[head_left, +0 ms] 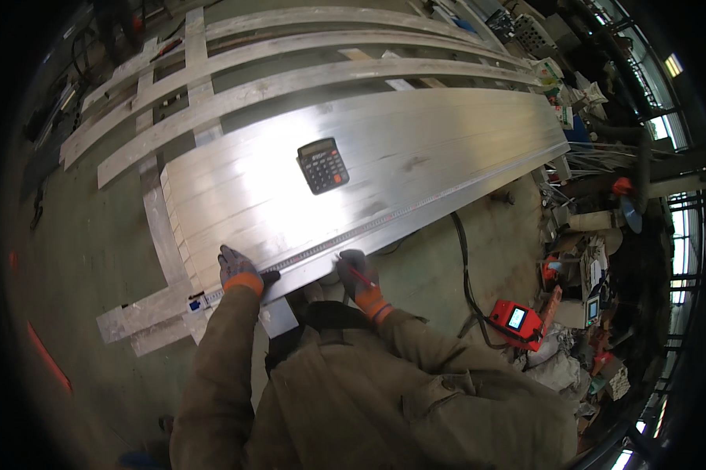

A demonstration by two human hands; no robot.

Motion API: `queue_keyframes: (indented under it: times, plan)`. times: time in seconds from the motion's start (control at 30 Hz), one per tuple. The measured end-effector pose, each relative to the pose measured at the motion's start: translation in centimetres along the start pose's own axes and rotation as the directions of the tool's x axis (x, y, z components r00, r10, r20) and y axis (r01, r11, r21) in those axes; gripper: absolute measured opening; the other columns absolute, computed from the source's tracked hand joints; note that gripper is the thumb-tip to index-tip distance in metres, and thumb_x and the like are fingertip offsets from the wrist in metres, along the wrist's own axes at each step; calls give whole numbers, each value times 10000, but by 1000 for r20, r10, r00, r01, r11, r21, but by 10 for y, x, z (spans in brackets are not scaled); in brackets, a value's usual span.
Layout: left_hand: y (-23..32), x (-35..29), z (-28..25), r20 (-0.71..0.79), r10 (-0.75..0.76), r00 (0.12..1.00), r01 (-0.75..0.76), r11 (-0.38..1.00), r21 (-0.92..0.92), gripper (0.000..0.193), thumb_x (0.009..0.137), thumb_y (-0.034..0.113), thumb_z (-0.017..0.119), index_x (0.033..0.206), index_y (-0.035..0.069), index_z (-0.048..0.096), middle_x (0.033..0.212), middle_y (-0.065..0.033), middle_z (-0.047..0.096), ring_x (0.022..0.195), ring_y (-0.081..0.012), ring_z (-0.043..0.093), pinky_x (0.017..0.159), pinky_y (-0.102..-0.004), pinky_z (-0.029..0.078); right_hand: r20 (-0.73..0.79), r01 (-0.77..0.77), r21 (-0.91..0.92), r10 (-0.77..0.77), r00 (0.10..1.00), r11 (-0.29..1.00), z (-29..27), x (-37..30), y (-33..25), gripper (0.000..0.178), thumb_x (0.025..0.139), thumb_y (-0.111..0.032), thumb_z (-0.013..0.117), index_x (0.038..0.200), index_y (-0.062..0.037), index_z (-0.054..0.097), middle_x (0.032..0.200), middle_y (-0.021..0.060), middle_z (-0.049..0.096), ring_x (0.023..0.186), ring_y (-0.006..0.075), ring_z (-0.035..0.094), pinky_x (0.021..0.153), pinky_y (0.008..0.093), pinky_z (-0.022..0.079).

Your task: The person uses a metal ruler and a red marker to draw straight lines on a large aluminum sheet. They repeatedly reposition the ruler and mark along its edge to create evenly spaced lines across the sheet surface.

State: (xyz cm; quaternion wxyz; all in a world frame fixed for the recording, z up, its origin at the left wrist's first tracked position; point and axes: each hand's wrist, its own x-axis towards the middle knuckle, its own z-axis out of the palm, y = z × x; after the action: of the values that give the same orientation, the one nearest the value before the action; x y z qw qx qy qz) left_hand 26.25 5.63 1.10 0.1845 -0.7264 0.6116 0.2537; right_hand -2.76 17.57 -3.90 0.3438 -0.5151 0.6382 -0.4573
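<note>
A wide silvery metal panel (447,125) lies before me, its near edge raised like a lip. Along that edge runs a stretched measuring tape (322,248), with a small blue end piece (195,304) at the left. My left hand (238,268), in a grey glove with an orange cuff, rests fingers outstretched on the panel's near left part, against the tape. In the same kind of glove, my right hand (359,271) is closed around a thin red pencil (360,274), its tip close to the near edge. A black calculator (322,166) lies on the panel.
Pale metal slats (282,80) form a frame beyond and under the panel. A red box with a lit screen (517,323) stands on the floor at the right, near a black cable (464,266). Piled clutter (572,345) fills the right side.
</note>
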Motion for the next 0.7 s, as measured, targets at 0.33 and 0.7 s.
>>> queue_keyframes:
  times: [0.33,0.7]
  plan:
    - [13,6,3,22,-69,997,68,997,47,1582,668,851,911,1689,-177,275,1819,-310,207,1656,-496,308,1344,-457,377,29,5,-159,0,1000,987,0,31,20,84,1025,-131,750,1069,-70,713,944,148,740,846,307,753,776,387,608]
    - [27,5,-10,91,-125,988,115,988,108,1497,658,809,949,1683,-122,379,1816,-302,200,1663,-497,297,1324,-454,419,80,-17,-279,41,996,960,-1,52,27,113,996,-250,741,1022,-142,721,912,167,775,881,380,785,795,451,629]
